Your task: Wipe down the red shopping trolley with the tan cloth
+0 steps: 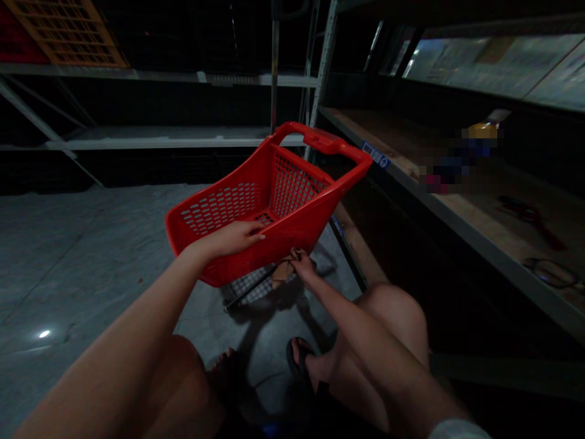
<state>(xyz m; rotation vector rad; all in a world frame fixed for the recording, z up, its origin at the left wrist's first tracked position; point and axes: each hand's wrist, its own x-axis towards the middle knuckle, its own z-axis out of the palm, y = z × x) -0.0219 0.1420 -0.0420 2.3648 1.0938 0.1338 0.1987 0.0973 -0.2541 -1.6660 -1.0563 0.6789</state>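
A red plastic shopping cart [292,241] with perforated sides stands in front of me, its handle turned toward the far right. My left hand [238,236] holds the near top rim, fingers over the edge and thumb on the outer side. Lower down, beside the cart's outer wall, my right hand [302,263] is closed on a crumpled brown cloth [282,272]. The cloth hangs near the dark metal frame [251,289] under the basket. The cart's inside floor shows only in part.
Along the right runs a wooden shelf [388,131] carrying glasses [551,272], a dark red tool-like item [532,219] and a blurred-out object [461,155]. Metal racking [183,141] with an orange crate [75,30] stands behind. My knees and sandalled feet are close below.
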